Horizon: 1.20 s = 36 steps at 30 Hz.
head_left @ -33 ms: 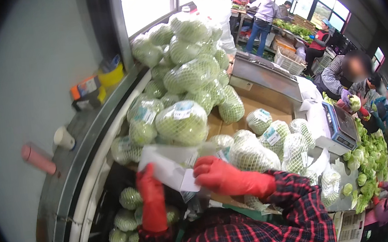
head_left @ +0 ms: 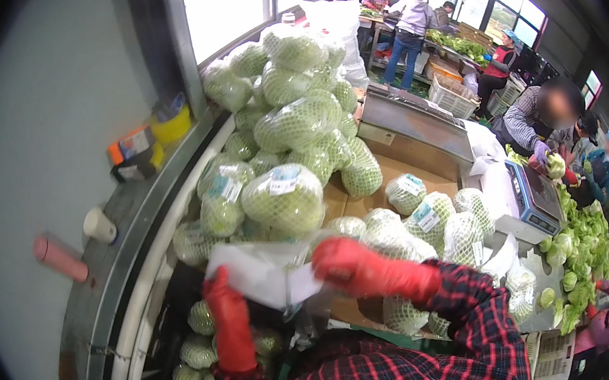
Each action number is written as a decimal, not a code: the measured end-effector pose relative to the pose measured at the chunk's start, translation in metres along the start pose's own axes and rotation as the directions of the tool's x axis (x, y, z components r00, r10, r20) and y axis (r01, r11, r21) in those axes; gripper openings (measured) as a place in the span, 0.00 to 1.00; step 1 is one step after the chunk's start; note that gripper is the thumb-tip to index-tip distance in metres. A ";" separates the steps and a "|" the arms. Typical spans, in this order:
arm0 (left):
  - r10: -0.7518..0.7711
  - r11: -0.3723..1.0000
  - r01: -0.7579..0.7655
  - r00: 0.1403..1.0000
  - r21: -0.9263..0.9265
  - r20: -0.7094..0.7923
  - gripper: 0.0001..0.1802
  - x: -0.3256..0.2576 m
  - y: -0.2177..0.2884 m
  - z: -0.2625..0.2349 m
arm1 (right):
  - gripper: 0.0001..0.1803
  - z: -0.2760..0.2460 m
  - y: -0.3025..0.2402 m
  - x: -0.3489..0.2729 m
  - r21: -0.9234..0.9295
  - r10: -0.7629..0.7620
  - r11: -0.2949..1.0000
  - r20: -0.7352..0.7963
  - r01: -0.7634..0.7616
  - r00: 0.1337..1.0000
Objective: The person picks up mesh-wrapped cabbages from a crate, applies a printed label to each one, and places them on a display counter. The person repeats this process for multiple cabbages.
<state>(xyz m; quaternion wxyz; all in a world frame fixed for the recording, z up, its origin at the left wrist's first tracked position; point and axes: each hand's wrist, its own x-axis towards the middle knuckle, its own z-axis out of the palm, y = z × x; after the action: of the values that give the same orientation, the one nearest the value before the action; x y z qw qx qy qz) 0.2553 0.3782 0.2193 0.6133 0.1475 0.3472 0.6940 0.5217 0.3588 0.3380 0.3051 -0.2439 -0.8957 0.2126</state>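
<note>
A thin white sheet (head_left: 254, 271), paper-like and slightly see-through, stretches between my two red-gloved hands. My left hand (head_left: 231, 320) is closed on its left edge, with the thumb pointing up. At the sheet's right end my right hand (head_left: 361, 267) has its fingers curled in; blur hides the exact grip. Just beyond the sheet rests a large green cabbage (head_left: 283, 201) in white mesh netting with a label on it. More netted cabbages (head_left: 391, 234) lie right behind my right hand.
A tall pile of netted cabbages (head_left: 301, 120) stands by the window. Netted cabbages also fill a dark container (head_left: 197, 352) at lower left. To the right are a blue-framed scale (head_left: 531, 196) and loose green leaves (head_left: 573, 258). A cup (head_left: 100, 225) stands on the left ledge. Several people work beyond.
My right hand has moved a little to the right and up, and my left hand slightly left. The white sheet is now pulled wider between them.
</note>
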 end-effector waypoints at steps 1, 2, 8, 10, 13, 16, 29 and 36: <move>0.081 0.997 -0.081 0.996 0.007 -0.024 0.09 0.005 0.008 -0.012 | 0.09 -0.023 0.025 -0.011 0.114 0.213 0.975 -0.206 -0.193 0.955; 0.152 0.988 -0.151 0.987 0.018 -0.043 0.10 0.007 0.013 -0.018 | 0.06 -0.055 0.072 -0.021 0.378 0.426 0.869 -0.246 -0.318 0.871; 0.063 0.986 -0.051 0.996 0.162 -0.070 0.19 -0.017 -0.001 -0.004 | 0.07 -0.166 0.357 -0.117 0.646 0.831 0.498 -0.547 -0.578 0.105; 0.034 0.983 -0.027 0.999 0.181 -0.031 0.20 -0.012 -0.016 0.013 | 0.17 -0.182 0.419 -0.190 0.497 0.860 0.314 -0.510 -0.809 0.020; 0.145 0.948 -0.080 0.970 0.308 -0.196 0.21 -0.043 0.004 0.002 | 0.45 -0.101 0.414 -0.109 -0.280 0.857 0.155 -0.440 -0.948 0.270; 0.160 0.944 -0.063 0.946 0.323 -0.283 0.21 -0.053 0.011 -0.001 | 0.51 -0.107 0.373 -0.080 -0.326 0.853 0.012 -0.490 -0.945 0.179; -0.078 0.975 0.031 0.975 0.221 0.209 0.11 -0.016 0.053 0.093 | 0.25 -0.092 0.188 0.019 0.410 0.516 0.832 -0.326 -0.373 0.792; -0.115 0.993 0.119 0.945 0.007 0.305 0.17 0.034 0.045 0.095 | 0.39 0.052 0.032 0.052 0.512 0.635 0.597 0.167 -0.617 0.754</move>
<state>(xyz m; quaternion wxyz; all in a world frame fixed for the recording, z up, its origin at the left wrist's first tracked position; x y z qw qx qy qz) 0.2750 0.4384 0.3093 0.7005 0.2283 0.2526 0.6272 0.4617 0.4011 0.3065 0.2810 -0.4497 -0.6504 0.5439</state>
